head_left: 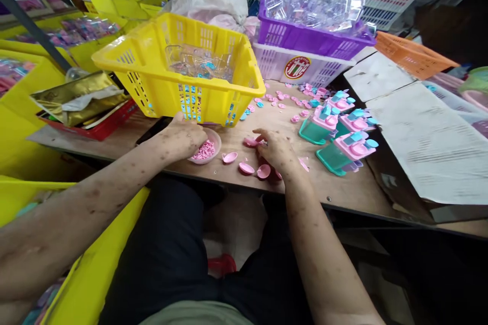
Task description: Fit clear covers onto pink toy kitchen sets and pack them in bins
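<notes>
My left hand is at a small round bowl of tiny pink plastic pieces. Its fingers curl down at the bowl's rim, and what they pinch, if anything, is hidden. Over the table my right hand has its fingers bent round a pink plastic piece. Along the near edge, between the hands, lie several pink oval spoon-like cups. To the right of my right hand stand several small clear-sided containers with teal bases and pink and blue tops.
A yellow basket holding clear plastic parts stands behind my left hand. Further back, a purple basket of clear parts rests on a white one. Loose pink and blue pieces scatter across the table. Cardboard lies at right.
</notes>
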`<state>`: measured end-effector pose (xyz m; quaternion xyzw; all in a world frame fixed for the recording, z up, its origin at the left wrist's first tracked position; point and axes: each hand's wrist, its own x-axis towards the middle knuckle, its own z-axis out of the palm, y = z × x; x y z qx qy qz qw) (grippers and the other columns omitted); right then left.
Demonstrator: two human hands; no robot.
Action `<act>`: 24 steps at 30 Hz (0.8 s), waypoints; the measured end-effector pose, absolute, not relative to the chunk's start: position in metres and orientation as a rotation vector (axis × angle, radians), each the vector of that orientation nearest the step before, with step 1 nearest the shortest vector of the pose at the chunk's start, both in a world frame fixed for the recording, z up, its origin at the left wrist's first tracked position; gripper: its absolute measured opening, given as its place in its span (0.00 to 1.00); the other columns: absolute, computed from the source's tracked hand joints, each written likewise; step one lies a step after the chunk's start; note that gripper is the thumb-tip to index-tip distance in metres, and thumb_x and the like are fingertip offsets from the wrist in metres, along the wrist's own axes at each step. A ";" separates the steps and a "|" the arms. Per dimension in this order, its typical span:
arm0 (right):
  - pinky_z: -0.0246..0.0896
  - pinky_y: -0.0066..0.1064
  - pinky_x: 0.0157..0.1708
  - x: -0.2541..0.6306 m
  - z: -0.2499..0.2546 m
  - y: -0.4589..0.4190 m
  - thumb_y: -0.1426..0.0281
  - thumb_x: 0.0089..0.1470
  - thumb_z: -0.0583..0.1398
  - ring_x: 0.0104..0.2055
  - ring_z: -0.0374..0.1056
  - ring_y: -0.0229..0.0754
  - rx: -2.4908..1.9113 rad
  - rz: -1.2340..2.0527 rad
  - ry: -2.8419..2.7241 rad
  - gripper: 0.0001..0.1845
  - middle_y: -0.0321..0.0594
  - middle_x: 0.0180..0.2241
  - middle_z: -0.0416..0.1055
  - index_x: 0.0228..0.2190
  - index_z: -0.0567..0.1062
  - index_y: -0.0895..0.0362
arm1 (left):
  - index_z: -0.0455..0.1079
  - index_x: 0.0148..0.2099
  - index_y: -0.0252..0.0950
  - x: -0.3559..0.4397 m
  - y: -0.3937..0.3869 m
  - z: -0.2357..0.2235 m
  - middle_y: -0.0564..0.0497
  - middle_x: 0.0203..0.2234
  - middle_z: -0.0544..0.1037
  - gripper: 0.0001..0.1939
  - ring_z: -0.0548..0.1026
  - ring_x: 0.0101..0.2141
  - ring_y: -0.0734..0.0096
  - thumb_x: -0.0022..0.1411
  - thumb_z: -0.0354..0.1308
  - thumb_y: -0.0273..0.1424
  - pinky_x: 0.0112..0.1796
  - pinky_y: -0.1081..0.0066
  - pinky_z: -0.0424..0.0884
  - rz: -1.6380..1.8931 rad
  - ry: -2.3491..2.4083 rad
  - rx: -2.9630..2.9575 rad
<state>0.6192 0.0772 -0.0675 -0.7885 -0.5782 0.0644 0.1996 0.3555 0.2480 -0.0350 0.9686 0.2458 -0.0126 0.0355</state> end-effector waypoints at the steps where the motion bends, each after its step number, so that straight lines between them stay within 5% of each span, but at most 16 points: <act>1: 0.66 0.51 0.59 0.621 -0.066 0.078 0.78 0.64 0.63 0.59 0.75 0.59 -2.219 0.156 -1.621 0.24 0.44 0.52 0.85 0.58 0.82 0.50 | 0.78 0.26 0.36 0.355 0.248 -0.035 0.42 0.28 0.81 0.13 0.76 0.39 0.51 0.65 0.66 0.27 0.51 0.51 0.64 -0.103 0.759 3.008; 5: 0.67 0.53 0.57 0.624 -0.058 0.073 0.70 0.67 0.67 0.54 0.78 0.60 -2.157 0.001 -1.582 0.09 0.44 0.46 0.86 0.46 0.87 0.51 | 0.83 0.35 0.38 0.357 0.242 -0.030 0.43 0.32 0.84 0.08 0.79 0.38 0.52 0.68 0.63 0.27 0.51 0.53 0.64 -0.180 0.754 3.077; 8: 0.74 0.45 0.48 0.624 -0.053 0.054 0.72 0.64 0.68 0.42 0.81 0.51 -1.915 -0.015 -1.461 0.09 0.42 0.44 0.86 0.45 0.87 0.52 | 0.84 0.46 0.41 0.360 0.236 -0.025 0.45 0.36 0.86 0.09 0.81 0.40 0.53 0.68 0.63 0.26 0.51 0.56 0.64 -0.187 0.738 3.103; 11: 0.79 0.40 0.40 0.614 -0.052 0.026 0.67 0.66 0.68 0.39 0.82 0.47 -1.599 0.096 -1.306 0.09 0.41 0.46 0.85 0.47 0.86 0.52 | 0.82 0.50 0.39 0.361 0.234 -0.019 0.44 0.38 0.87 0.11 0.83 0.42 0.53 0.70 0.60 0.26 0.51 0.57 0.65 -0.243 0.734 3.105; 16: 0.82 0.39 0.44 0.584 -0.056 -0.012 0.64 0.65 0.73 0.46 0.82 0.48 -1.331 0.165 -1.293 0.05 0.42 0.43 0.83 0.41 0.86 0.51 | 0.82 0.52 0.39 0.353 0.241 -0.012 0.42 0.47 0.87 0.14 0.82 0.51 0.50 0.72 0.57 0.31 0.52 0.58 0.70 -0.139 0.532 3.053; 24: 0.80 0.40 0.50 0.562 -0.067 -0.016 0.73 0.65 0.72 0.44 0.80 0.44 -1.158 0.149 -1.414 0.05 0.39 0.40 0.82 0.39 0.85 0.49 | 0.79 0.49 0.36 0.334 0.254 -0.020 0.41 0.46 0.82 0.15 0.81 0.50 0.55 0.74 0.52 0.35 0.57 0.59 0.76 0.210 0.394 2.910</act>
